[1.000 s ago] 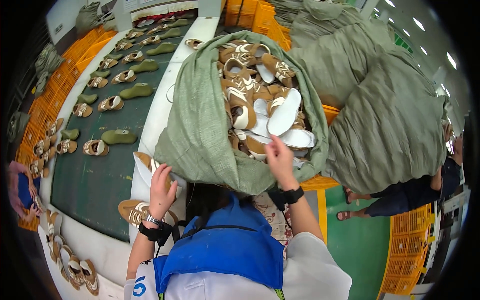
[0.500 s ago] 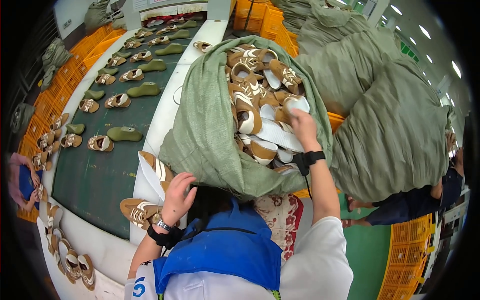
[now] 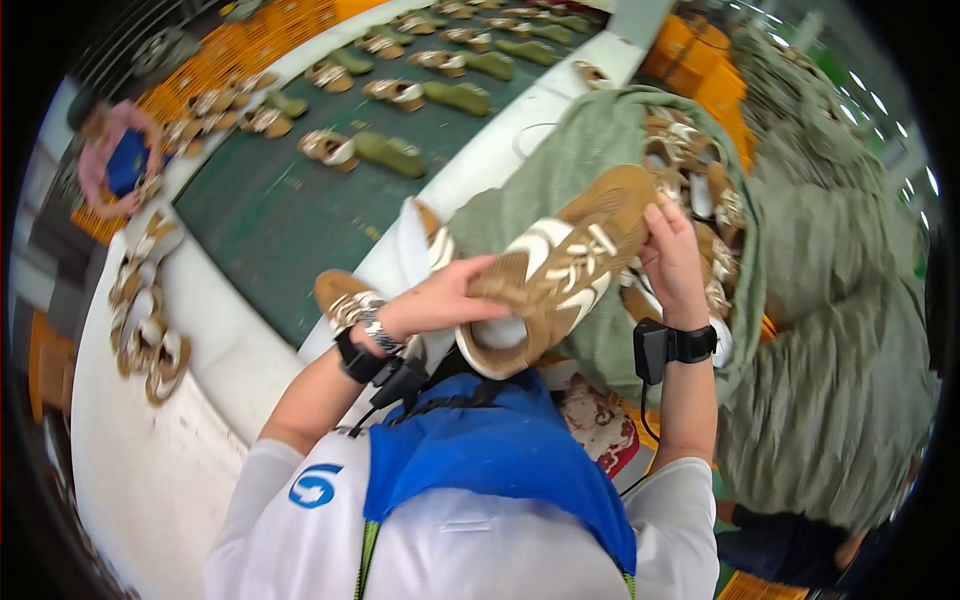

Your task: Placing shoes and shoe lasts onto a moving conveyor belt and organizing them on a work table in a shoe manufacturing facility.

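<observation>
A tan sneaker (image 3: 575, 265) with white laces and white side stripes is held up in front of me, tilted, its toe to the upper right. My left hand (image 3: 450, 298) grips it near the heel opening, with the thumb along its side. At the toe, the fingers of my right hand (image 3: 672, 255) are closed on the edge. Just behind the sneaker stands a green woven sack (image 3: 510, 215), its mouth showing a heap of similar shoes (image 3: 690, 150). Beside my left wrist, another tan sneaker (image 3: 345, 297) lies on the white ledge (image 3: 395, 262).
A dark green conveyor belt (image 3: 270, 220) carries sneakers and green shoe lasts (image 3: 390, 155) in rows. Across it sits a person in pink (image 3: 120, 160). More shoes (image 3: 150, 320) lie on the left ledge. Full sacks (image 3: 830, 300) stand to the right; orange crates (image 3: 225, 80) line the far side.
My right hand has come out of the sack with a sneaker. My left hand, empty before, now holds its heel end. The view has turned, shifting the belt and sack rightward.
</observation>
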{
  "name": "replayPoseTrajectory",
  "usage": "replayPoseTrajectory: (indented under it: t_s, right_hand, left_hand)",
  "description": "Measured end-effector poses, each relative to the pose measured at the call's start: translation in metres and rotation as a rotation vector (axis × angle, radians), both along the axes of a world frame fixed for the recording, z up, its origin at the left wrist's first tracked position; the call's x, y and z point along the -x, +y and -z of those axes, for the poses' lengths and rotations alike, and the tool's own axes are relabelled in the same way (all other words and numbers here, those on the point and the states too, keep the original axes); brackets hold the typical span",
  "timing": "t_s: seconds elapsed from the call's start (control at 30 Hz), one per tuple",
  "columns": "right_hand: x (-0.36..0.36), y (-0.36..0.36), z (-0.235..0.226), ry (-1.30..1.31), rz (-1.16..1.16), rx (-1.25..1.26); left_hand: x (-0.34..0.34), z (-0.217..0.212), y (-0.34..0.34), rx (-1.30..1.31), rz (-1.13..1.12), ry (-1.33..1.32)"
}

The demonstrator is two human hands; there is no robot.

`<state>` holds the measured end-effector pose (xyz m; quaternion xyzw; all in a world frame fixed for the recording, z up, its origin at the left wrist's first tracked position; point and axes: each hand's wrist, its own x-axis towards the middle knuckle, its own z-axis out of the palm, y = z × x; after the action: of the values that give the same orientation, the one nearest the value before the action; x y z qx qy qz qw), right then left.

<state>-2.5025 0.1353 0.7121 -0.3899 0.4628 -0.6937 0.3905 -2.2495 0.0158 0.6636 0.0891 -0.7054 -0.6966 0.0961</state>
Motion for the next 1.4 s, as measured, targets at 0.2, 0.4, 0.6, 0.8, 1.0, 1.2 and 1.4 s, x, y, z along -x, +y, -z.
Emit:
replayPoseTrajectory:
  t_s: [0.2, 0.4, 0.6, 0.8, 1.0, 1.2, 1.4]
  right_hand:
    - [-0.056, -0.049, 0.071, 0.537, -0.046, -0.115]
    - [-0.120, -0.110, 0.170, 1.208, -0.176, -0.433]
    - [-0.132, -0.129, 0.217, 0.982, -0.213, -0.413]
    - [-0.101, -0.054, 0.125, 0.735, -0.155, -0.086]
    - [0.067, 0.099, 0.057, 0.714, 0.982, -0.205]
    - [0.259, 0.236, 0.161, 0.793, 1.292, -1.193]
    - [0.357, 0.232, 0.247, 0.444, 1.070, -0.948]
  left_hand:
    - [-0.051, 0.070, -0.015, -0.469, -0.727, 0.071]
    - [-0.103, 0.137, -0.033, -0.668, -0.755, -0.334]
    - [-0.137, 0.128, -0.013, 0.202, -0.784, -0.650]
    - [-0.098, 0.086, -0.018, 0.515, -0.984, -0.228]
    - [0.020, 0.030, -0.059, 0.569, -0.652, 0.002]
    - [0.224, -0.039, -0.103, 0.807, -0.394, 0.192]
    - [0.386, -0.009, -0.177, 1.097, -0.525, -0.471]
